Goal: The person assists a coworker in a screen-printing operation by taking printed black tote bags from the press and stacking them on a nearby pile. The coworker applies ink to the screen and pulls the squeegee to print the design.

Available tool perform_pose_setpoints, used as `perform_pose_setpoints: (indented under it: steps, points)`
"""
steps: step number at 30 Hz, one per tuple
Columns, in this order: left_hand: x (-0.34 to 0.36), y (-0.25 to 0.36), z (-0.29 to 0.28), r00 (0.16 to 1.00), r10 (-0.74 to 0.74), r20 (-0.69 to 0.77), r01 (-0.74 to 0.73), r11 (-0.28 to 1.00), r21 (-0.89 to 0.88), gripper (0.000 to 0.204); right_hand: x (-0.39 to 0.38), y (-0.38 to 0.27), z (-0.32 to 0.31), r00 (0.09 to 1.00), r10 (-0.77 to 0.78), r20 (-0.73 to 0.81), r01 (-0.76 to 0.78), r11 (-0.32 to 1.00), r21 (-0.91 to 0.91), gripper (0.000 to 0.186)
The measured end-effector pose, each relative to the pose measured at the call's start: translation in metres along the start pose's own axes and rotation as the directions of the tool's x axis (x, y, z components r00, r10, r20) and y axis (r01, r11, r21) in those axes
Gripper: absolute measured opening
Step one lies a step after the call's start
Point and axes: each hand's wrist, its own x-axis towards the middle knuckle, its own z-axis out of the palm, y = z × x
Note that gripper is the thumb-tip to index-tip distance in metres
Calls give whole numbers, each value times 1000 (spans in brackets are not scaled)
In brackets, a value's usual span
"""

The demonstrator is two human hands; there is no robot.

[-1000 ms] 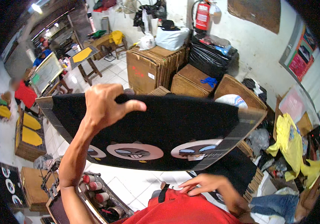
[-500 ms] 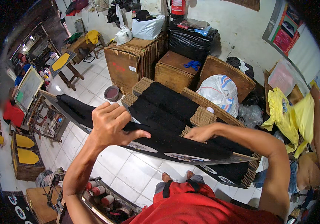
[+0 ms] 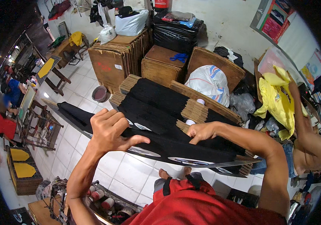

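A long board (image 3: 248,161) draped with black fabric (image 3: 201,149) slants across the view in front of me, with white oval prints (image 3: 190,161) on its near side. My left hand (image 3: 110,131) is closed at its left-middle part, fingers curled and thumb pointing right over the fabric. What lies inside those fingers is hidden. My right hand (image 3: 202,132) grips the upper edge farther right, thumb bent down onto the black cloth. Behind the board stand stacks of thin boards (image 3: 194,111) covered in the same black fabric, their brown ends showing.
Wooden boards (image 3: 110,65) are stacked by the wall, beside a white sack (image 3: 208,84). A round tub (image 3: 100,93) stands on the tiled floor. At the right, another person's arm (image 3: 299,101) is by a yellow shirt (image 3: 276,101). A crate of jars (image 3: 108,202) is lower left.
The view has turned, so the room has slid left and up. The board has moved right relative to the stacks, along with my hands. My right thumb now shows on the cloth.
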Motion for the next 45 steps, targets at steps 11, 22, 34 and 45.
perform_pose_setpoints:
  steps: [11,22,34,45]
  points:
    - [2,3,-3,1000,5,7,-5,1000,10,66,3,8,3,978,12,-206,-8,1000,17,13]
    - [-6,1,-3,1000,-13,5,13,1000,7,66,-40,-58,1,663,-419,-620,272,907,-321,17]
    - [-19,-4,14,999,-47,3,47,999,-23,62,-98,-137,116,741,-654,-150,249,476,-843,34]
    - [-43,5,30,998,-23,64,27,998,-51,53,30,-115,107,854,-303,-423,-258,460,-850,32]
